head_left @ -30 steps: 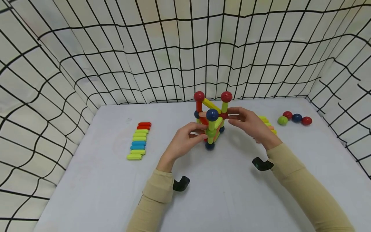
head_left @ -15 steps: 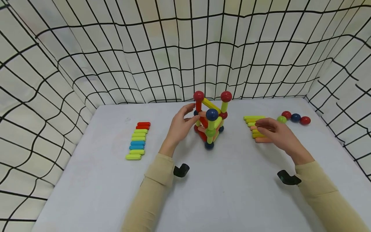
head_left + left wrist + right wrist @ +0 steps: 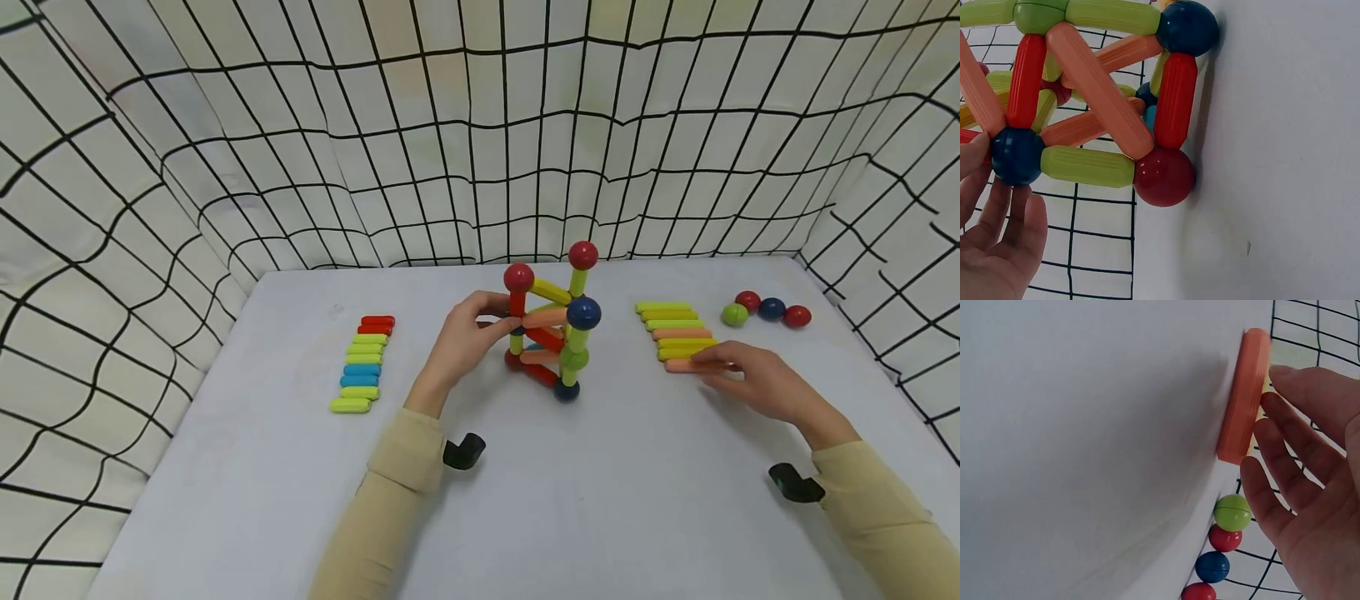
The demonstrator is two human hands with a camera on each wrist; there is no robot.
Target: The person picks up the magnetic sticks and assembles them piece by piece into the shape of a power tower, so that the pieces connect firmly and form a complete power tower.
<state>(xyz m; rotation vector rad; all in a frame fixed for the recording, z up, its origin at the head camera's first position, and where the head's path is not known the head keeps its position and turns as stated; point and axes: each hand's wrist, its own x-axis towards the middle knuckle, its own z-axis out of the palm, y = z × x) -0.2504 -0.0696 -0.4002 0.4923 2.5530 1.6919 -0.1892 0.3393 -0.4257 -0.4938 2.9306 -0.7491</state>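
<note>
A tower of magnetic rods and balls (image 3: 545,337) stands mid-table, with red and blue balls on top. My left hand (image 3: 465,337) grips it from the left; in the left wrist view, thumb and fingers lie round a dark blue ball (image 3: 1017,156) at one corner. Right of the tower lies a row of rods (image 3: 671,321), yellow, lime and orange. My right hand (image 3: 765,385) is at the near right end of that row. In the right wrist view its fingers are loosely bent beside the nearest orange rod (image 3: 1245,397), with fingertips right at its edge.
Another row of red, lime and blue rods (image 3: 363,350) lies on the left. Several loose balls, including a green ball (image 3: 734,314), sit at the back right. A black grid net (image 3: 480,150) walls the white table (image 3: 562,517) on the back and sides.
My right hand has left the tower and moved right to the rods. My left hand shifted from the tower's front to its left side, and the tower has turned.
</note>
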